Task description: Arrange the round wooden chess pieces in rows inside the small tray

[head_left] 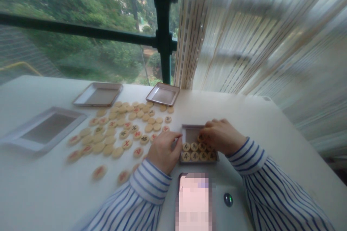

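chess discs (194,147) lie in rows in the small box (189,131), near centre. head view: left hand (162,149) grips its left wall with curled fingers; right hand (221,135) pinches one disc (201,138) inside. best set flat, snug against neighbours.

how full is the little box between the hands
Partly full: the box holds two rows of discs near its front; bare floor shows behind.
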The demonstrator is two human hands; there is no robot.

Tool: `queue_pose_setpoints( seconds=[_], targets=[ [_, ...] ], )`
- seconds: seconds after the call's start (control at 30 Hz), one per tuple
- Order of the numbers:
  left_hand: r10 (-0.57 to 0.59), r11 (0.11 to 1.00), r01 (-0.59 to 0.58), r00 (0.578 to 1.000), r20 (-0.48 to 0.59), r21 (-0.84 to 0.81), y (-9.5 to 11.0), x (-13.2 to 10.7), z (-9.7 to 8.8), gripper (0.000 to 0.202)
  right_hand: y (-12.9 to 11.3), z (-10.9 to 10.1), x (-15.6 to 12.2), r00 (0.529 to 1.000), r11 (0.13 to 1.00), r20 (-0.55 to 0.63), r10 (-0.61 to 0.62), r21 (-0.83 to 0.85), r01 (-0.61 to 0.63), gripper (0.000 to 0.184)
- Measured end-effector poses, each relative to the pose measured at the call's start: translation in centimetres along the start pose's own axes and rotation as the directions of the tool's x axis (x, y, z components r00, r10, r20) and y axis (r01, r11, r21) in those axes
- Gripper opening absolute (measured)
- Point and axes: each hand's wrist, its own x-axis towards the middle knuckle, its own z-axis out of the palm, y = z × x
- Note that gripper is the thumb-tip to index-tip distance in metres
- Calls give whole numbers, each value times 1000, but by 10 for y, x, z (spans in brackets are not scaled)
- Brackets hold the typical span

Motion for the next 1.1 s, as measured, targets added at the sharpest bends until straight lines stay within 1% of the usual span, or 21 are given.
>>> queue_pose_setpoints(
  seconds=[0.2, 0.37, 0.6, 0.83, 1.0, 1.1],
  targets=[
    [-14, 1000, 14, 1000, 13, 7, 1, 0, 0, 18, 0, 1, 0, 1000, 1000, 0, 4, 1, -4, 26],
    [-5, 1000, 5, 1000, 5, 13, 0, 0, 0, 18, 0, 1, 0, 1000, 1000, 6, 9, 7, -9, 26],
    [-20, 1000, 20, 999, 33, 10, 0, 0, 1, 19, 2, 3, 0, 1000, 1000, -5, 3, 0, -3, 25],
    [-4, 1000, 4, 1000, 12, 11, 0, 0, 0, 18, 1, 2, -1, 1000, 1000, 4, 9, -4, -9, 27],
    [-9, 1000, 9, 1000, 5, 7, 0, 0, 0, 18, 3, -3, -5, 1000, 1000, -21, 14, 11, -14, 27],
    [-13, 1000, 13, 1000, 2, 1, 1, 0, -1, 18, 5, -6, -7, 997, 999, -70, 36, 9, -35, 26]
  ],
)
